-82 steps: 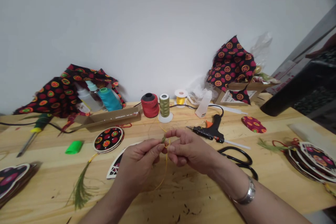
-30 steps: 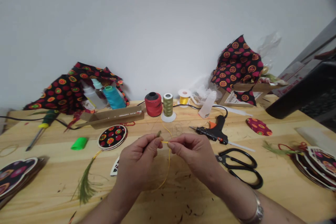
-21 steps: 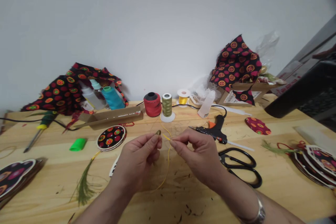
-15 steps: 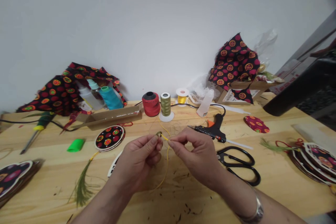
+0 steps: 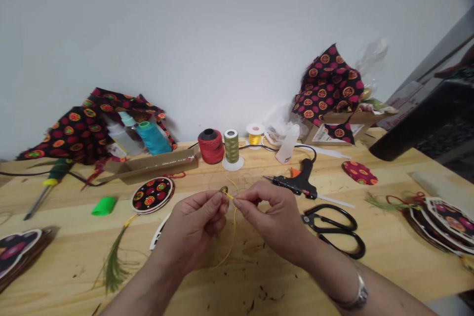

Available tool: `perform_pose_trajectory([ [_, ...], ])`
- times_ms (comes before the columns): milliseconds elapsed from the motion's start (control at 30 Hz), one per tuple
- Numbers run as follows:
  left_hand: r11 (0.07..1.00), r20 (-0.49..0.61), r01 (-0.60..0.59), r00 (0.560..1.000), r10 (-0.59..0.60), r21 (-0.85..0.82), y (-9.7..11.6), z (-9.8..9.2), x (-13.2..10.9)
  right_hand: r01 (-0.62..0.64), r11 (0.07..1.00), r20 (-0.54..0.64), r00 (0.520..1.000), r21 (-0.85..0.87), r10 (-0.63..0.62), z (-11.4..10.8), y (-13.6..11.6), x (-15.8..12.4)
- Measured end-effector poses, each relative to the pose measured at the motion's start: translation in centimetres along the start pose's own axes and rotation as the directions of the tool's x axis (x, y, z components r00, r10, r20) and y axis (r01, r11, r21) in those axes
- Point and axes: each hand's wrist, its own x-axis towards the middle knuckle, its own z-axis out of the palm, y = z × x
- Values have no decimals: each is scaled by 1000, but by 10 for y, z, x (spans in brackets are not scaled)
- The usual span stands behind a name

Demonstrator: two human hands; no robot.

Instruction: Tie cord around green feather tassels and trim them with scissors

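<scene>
Left hand is pinching a small olive thread bundle; right hand is pinching thin yellow cord, fingers pressed together. Both are hovering above the pale wooden tabletop, just in front of the olive spool.

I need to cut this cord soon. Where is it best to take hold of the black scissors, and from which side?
Probably by the two handle loops: the scissors lie flat on the table just right of the right hand, loops apart and facing up. Come from above on the right-hand side, since the glue gun crowds the far side.
</scene>
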Motion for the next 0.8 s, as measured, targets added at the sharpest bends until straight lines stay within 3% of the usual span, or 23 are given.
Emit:
perform_pose_trajectory([
  [333, 999, 28, -7, 1000, 6, 45, -4, -1, 1, -11, 1000, -15, 1000, 5, 11, -1, 1, 0],
  [600, 929, 77, -132, 991, 113, 346, -8, -7, -4, -39, 999, -21, 999, 8, 39, 0, 3, -2],
  [800, 890, 104, -177, 984, 146, 421, -5, -2, -5, -38, 999, -7, 999, 16, 39, -1, 2, -1],
])
